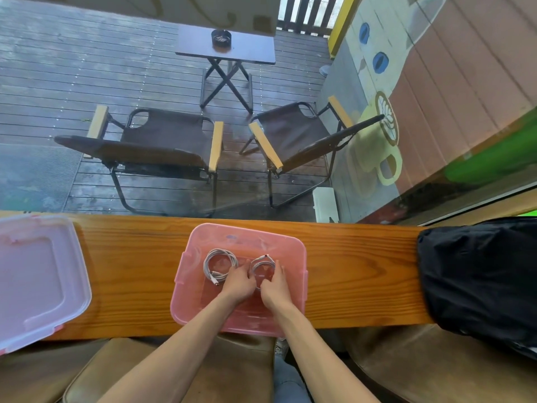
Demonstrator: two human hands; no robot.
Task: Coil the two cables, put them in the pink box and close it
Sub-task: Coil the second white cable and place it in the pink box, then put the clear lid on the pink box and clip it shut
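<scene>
With both coiled white cables (220,266) lying in the translucent pink plastic box (302,289), our two hands' grips rested on the right coil (263,264), while the pale translucent lid (37,274) lay far left on the wooden counter (130,274), nearer our left hand (239,283) than our right hand (274,287).

Translucent glossy pink plastic box (300,289), frosted plastic lid (37,274), varnished grainy wood counter (130,271), matt white cables (219,264), blk cloth bag (479,274)

A long orange-brown wooden counter (128,257) runs along a glass window, beyond which lies a dark, wet-looking plank deck (87,68). Two dark fabric folding chairs with pale wooden armrests (162,141) face a small dark folding table (226,48) bearing what may be a black ashtray (221,38). A painted cat mural (377,53) covers the right-hand wall.
</scene>
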